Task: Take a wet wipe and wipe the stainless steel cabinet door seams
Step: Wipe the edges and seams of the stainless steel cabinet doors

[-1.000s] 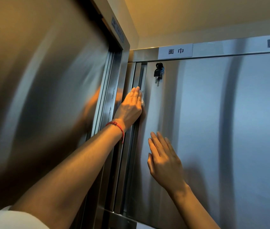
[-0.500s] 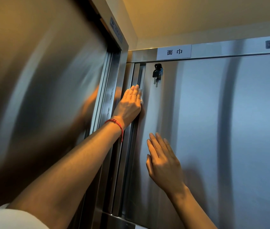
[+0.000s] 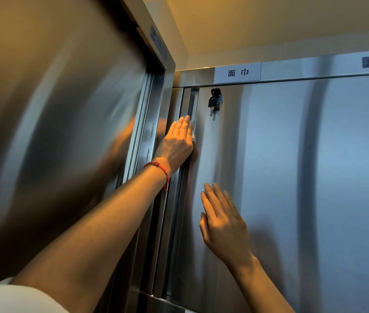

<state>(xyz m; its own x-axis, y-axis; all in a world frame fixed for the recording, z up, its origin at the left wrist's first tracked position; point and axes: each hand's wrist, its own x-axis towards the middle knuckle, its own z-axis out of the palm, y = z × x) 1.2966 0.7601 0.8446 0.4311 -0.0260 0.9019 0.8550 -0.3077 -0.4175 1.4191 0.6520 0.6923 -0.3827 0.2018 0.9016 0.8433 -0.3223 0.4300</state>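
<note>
My left hand (image 3: 176,143), a red string on its wrist, lies flat with straight fingers against the vertical seam (image 3: 191,102) at the left edge of the stainless steel cabinet door (image 3: 292,177). It presses a white wet wipe (image 3: 193,132), of which only a sliver shows by the fingers. Lower down, my right hand (image 3: 222,222) rests flat on the door with fingers spread and holds nothing.
A black key (image 3: 214,99) hangs in the lock near the door's top left. A white label (image 3: 237,73) sits on the top rail. Another steel cabinet (image 3: 54,143) stands close at the left, its frame beside the seam. The ceiling is just above.
My left hand with the wipe has slid a little up the seam. My right hand stays pressed on the door at about the same spot.
</note>
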